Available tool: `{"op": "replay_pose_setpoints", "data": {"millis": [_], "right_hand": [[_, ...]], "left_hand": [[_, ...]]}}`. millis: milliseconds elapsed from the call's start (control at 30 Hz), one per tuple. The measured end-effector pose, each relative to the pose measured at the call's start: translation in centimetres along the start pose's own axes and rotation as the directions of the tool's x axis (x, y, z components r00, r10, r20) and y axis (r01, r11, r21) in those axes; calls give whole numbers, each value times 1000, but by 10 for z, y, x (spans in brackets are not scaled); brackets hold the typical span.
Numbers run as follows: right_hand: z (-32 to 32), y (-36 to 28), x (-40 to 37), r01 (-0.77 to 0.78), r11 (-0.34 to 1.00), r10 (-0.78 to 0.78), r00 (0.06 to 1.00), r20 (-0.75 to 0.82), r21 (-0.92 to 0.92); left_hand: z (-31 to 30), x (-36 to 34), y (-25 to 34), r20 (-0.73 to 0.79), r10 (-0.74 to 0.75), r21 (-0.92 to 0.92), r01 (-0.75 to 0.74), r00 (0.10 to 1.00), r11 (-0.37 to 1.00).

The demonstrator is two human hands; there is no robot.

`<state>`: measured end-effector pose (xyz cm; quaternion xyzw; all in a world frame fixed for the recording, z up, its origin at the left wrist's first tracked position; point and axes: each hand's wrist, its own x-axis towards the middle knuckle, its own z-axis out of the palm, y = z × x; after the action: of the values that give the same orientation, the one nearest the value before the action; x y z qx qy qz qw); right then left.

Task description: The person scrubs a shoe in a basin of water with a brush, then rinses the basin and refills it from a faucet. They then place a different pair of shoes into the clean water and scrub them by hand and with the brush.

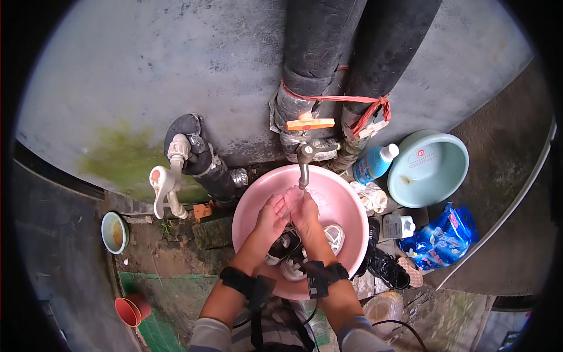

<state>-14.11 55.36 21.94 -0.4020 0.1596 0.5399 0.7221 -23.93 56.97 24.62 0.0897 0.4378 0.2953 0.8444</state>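
Note:
Under the metal tap [304,158], my left hand [272,216] and my right hand [301,206] are close together over a pink basin [243,214]. Both palms face up with the fingers stretched out, and neither hand holds an object. The tap's mouth is just above my right fingertips. Below my forearms, a dark shoe with white edges [284,245] and a white shoe [334,236] lie in the basin. Another white piece of footwear [291,269] is partly hidden by my right arm.
An orange valve handle [309,124] is above the tap; a white tap [167,185] stands left. To the right are a blue bottle [373,164], pale green basin [431,188], small white bottle [397,226], blue detergent bag [446,237] and black shoes [388,269].

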Motion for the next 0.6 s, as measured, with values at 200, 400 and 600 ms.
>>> {"op": "replay_pose_setpoints", "data": {"millis": [200, 400, 600], "right_hand": [[0, -5, -19, -150, 989, 150, 972, 179, -15], [-18, -8, -13, -169, 986, 169, 986, 2, 6], [-23, 9, 17, -257, 965, 262, 959, 105, -58]], "left_hand": [[31, 24, -12, -202, -52, -96, 33, 978, 995], [21, 31, -42, -255, -65, -36, 58, 965, 998], [2, 31, -46, -230, 124, -30, -135, 965, 990]]}}
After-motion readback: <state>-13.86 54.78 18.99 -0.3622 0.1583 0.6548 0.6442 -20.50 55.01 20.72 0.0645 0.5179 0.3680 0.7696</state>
